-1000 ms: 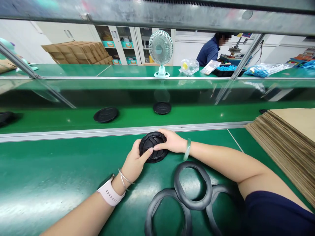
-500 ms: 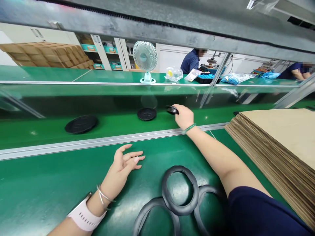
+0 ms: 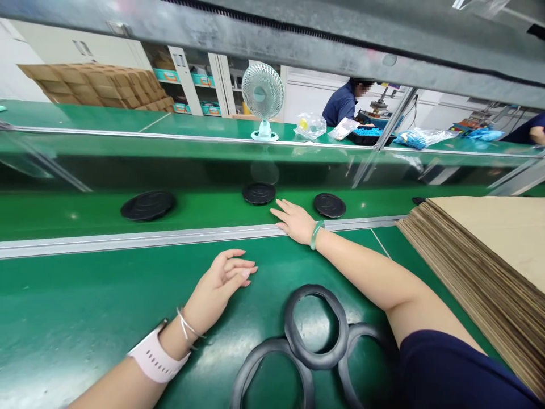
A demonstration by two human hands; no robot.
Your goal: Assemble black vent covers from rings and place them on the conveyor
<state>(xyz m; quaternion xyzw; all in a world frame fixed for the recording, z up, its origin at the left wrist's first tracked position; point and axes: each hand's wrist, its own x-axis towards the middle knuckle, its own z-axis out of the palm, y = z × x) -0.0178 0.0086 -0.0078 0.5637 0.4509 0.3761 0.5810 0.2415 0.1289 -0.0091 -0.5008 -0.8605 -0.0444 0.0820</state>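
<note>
Over the metal rail, my right hand (image 3: 297,221) has its fingers apart and holds nothing. It is nearest to a round black disc (image 3: 259,193) on the green belt, just beyond its fingertips. Behind the wrist, to the right, lies another round black disc (image 3: 329,205), flat on the belt. A larger-looking black disc (image 3: 148,205) rests farther left. My left hand (image 3: 225,282) hovers above the green tabletop, empty, fingers loosely spread. Between my arms lie dark grey rubber rings: one ring (image 3: 317,359) overlaps a left ring (image 3: 242,369) and a right ring (image 3: 344,369).
A tall stack of brown cardboard sheets (image 3: 489,216) stands on the right. The metal rail (image 3: 140,234) separates tabletop and belt. Beyond, a small fan (image 3: 263,94), plastic bags and a black tray (image 3: 361,140) of blue parts sit on a shelf. A person (image 3: 340,105) works behind.
My right hand has let go of a black disc, which now lies on the belt, and has moved left and toward me. My left hand stays open, nearly in place. The view has shifted slightly.
</note>
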